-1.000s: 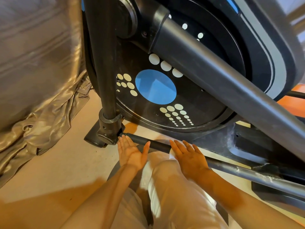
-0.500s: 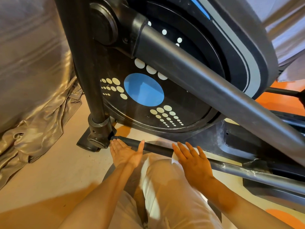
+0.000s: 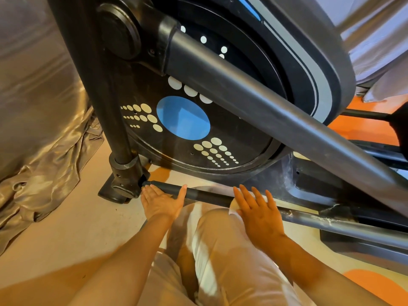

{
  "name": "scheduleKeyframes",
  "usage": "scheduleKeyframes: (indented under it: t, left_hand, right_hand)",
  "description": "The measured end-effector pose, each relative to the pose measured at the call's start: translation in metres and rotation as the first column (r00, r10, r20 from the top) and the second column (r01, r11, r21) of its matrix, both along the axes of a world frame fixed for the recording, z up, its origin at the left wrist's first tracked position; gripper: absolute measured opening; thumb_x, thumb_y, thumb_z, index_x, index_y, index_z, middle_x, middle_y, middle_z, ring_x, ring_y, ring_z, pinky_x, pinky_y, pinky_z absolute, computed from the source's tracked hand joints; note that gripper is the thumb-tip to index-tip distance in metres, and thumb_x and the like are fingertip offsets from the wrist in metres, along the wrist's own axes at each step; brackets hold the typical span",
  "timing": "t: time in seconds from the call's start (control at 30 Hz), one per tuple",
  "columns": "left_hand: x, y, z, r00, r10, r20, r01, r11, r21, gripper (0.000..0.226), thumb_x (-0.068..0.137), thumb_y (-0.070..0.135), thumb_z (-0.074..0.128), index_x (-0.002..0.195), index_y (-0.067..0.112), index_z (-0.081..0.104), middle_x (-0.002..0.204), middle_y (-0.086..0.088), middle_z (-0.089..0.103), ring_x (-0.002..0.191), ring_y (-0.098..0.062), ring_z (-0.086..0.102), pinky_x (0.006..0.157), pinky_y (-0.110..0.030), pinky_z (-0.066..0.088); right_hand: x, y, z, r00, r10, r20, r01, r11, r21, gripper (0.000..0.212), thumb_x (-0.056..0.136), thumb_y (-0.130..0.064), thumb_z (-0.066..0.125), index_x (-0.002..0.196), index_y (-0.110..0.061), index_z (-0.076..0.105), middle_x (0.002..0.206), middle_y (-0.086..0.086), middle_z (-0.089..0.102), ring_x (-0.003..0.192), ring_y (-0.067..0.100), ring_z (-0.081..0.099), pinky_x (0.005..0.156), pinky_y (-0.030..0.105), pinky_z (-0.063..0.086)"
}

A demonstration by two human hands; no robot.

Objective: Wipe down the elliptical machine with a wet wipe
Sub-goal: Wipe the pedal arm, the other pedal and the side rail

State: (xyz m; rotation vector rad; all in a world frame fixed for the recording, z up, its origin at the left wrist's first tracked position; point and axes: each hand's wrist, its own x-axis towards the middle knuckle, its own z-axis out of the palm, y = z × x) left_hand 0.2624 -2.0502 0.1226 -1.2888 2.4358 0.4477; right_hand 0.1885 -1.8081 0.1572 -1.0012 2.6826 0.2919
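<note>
Beige floor (image 3: 66,228), low rail (image 3: 205,195): left hand (image 3: 160,203) flat-open steadies; right hand (image 3: 260,214), fingers spread, presses wet wipe (image 3: 234,206) for contact.

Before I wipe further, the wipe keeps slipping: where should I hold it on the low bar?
Grip the wipe where its white edge shows under the right hand, coming from above: the bar is a thin round tube lying nearly level, so fingers can curl over the top and wrap the wipe round it.
</note>
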Motion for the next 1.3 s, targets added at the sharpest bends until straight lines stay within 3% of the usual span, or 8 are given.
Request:
scheduleKeyframes:
  t: [0.13, 0.2, 0.43, 0.6, 0.7, 0.87, 1.1, 1.3]
  left_hand:
    - [0.0, 0.001, -0.001, 1.0, 0.006, 0.002, -0.006, 1.0, 0.008, 0.113, 0.082, 0.085, 0.009, 0.155, 0.001, -0.01, 0.164, -0.018, -0.01, 0.152, -0.03, -0.01, 0.123, -0.039, -0.006]
    - [0.0, 0.001, -0.001, 1.0, -0.009, 0.021, 0.008, 1.0, 0.004, 0.113, 0.082, 0.086, 0.006, 0.155, 0.001, -0.011, 0.164, -0.018, -0.012, 0.152, -0.03, -0.012, 0.123, -0.04, -0.006]
    - [-0.003, -0.002, 0.0, 0.995, -0.045, 0.087, 0.048, 0.998, -0.029, 0.116, 0.078, 0.086, -0.003, 0.154, 0.0, -0.012, 0.164, -0.018, -0.013, 0.152, -0.031, -0.012, 0.122, -0.04, -0.007]
    - [-0.002, -0.002, 0.0, 0.994, -0.051, 0.096, 0.054, 0.998, -0.019, 0.116, 0.079, 0.086, -0.003, 0.155, 0.0, -0.012, 0.164, -0.019, -0.013, 0.152, -0.032, -0.012, 0.122, -0.041, -0.007]
    - [-0.003, -0.002, 0.002, 0.992, -0.057, 0.115, 0.059, 0.998, -0.012, 0.116, 0.079, 0.086, -0.003, 0.154, -0.002, -0.012, 0.164, -0.02, -0.012, 0.152, -0.032, -0.012, 0.122, -0.041, -0.006]
    - [-0.004, -0.004, 0.004, 0.989, -0.065, 0.136, 0.066, 0.998, -0.004, 0.117, 0.078, 0.087, -0.004, 0.154, -0.002, -0.012, 0.163, -0.02, -0.012, 0.152, -0.032, -0.011, 0.122, -0.041, -0.005]
    - [-0.004, -0.003, 0.002, 0.993, -0.051, 0.103, 0.05, 0.999, 0.008, 0.117, 0.078, 0.087, -0.001, 0.154, -0.001, -0.012, 0.163, -0.02, -0.013, 0.152, -0.033, -0.011, 0.122, -0.041, -0.006]
    - [-0.002, -0.002, 0.004, 0.993, -0.053, 0.102, 0.052, 0.999, 0.006, 0.117, 0.077, 0.087, -0.001, 0.155, 0.0, -0.012, 0.164, -0.019, -0.013, 0.152, -0.033, -0.011, 0.122, -0.041, -0.005]
  right_hand:
    - [-0.004, 0.029, -0.012, 0.998, 0.011, -0.067, -0.015, 0.998, -0.057, 0.067, 0.1, -0.056, 0.012, 0.14, -0.014, 0.045, 0.135, 0.017, 0.059, 0.12, 0.048, 0.056, 0.114, 0.051, 0.003]
    - [-0.001, 0.022, -0.004, 0.997, 0.0, -0.076, -0.003, 0.999, -0.046, 0.067, 0.093, -0.06, 0.042, 0.143, -0.015, 0.049, 0.141, 0.017, 0.053, 0.128, 0.049, 0.046, 0.116, 0.056, 0.008]
    - [-0.001, -0.01, 0.006, 0.997, -0.047, -0.059, 0.053, 0.992, 0.111, 0.074, 0.101, -0.059, 0.019, 0.154, -0.023, -0.017, 0.164, 0.005, -0.015, 0.15, 0.036, -0.008, 0.116, 0.057, -0.009]
    - [-0.007, 0.027, -0.003, 0.995, -0.002, -0.097, 0.0, 1.0, -0.018, 0.067, 0.095, -0.057, 0.022, 0.15, -0.022, 0.037, 0.151, 0.015, 0.042, 0.14, 0.042, 0.025, 0.117, 0.057, -0.001]
    - [-0.004, 0.056, -0.005, 0.981, 0.006, -0.195, -0.007, 1.0, -0.003, 0.067, 0.096, -0.057, 0.012, 0.15, -0.022, 0.028, 0.157, 0.016, 0.031, 0.145, 0.044, 0.021, 0.117, 0.063, 0.007]
    - [0.001, 0.079, 0.005, 0.98, 0.0, -0.201, -0.01, 0.999, -0.053, 0.095, 0.072, -0.033, 0.081, 0.151, -0.016, 0.031, 0.159, 0.019, 0.024, 0.146, 0.046, 0.019, 0.117, 0.062, 0.006]
    - [-0.002, 0.059, -0.004, 0.986, -0.057, -0.155, 0.056, 0.998, -0.012, 0.072, 0.1, -0.052, 0.005, 0.141, -0.011, 0.047, 0.147, 0.018, 0.045, 0.136, 0.046, 0.039, 0.114, 0.054, 0.006]
    - [-0.008, 0.099, 0.011, 0.96, -0.161, -0.228, 0.148, 0.986, -0.071, 0.062, 0.095, -0.046, 0.023, 0.14, -0.014, 0.052, 0.146, 0.011, 0.05, 0.137, 0.037, 0.043, 0.113, 0.054, 0.021]
